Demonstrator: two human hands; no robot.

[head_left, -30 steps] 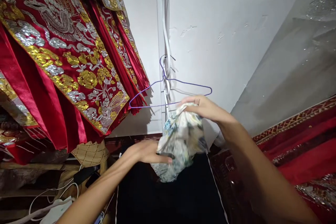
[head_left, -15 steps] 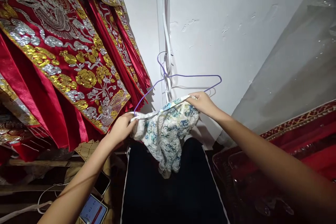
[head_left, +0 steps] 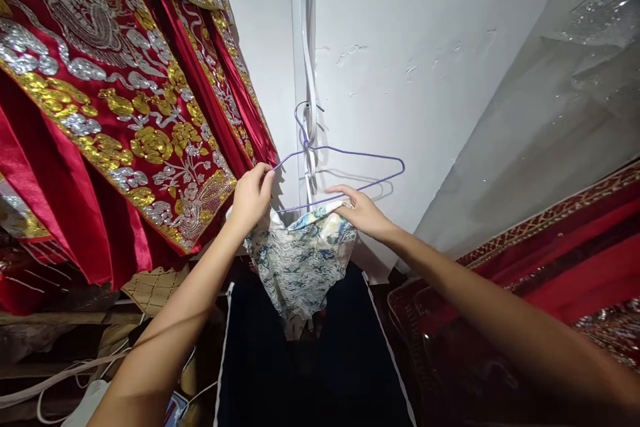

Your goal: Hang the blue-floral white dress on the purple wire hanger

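A purple wire hanger (head_left: 350, 170) hangs on the white wall by its hook. Just below it droops a small white cloth with a blue floral print (head_left: 299, 260). My left hand (head_left: 253, 197) is closed, pinching the cloth's left corner up against the hanger's left end. My right hand (head_left: 360, 212) is closed on the cloth's right corner, touching the hanger's lower bar. The cloth sags between both hands.
Red garments with gold and silver embroidery (head_left: 115, 113) hang close on the left. A black cloth with white edging (head_left: 310, 373) lies below. Red embroidered fabric under clear plastic (head_left: 560, 260) is on the right. White cables (head_left: 50, 383) run at lower left.
The bunched cloth was spread out between both hands and raised. My left hand moved up to the hanger's left end; my right hand moved left along the lower bar.
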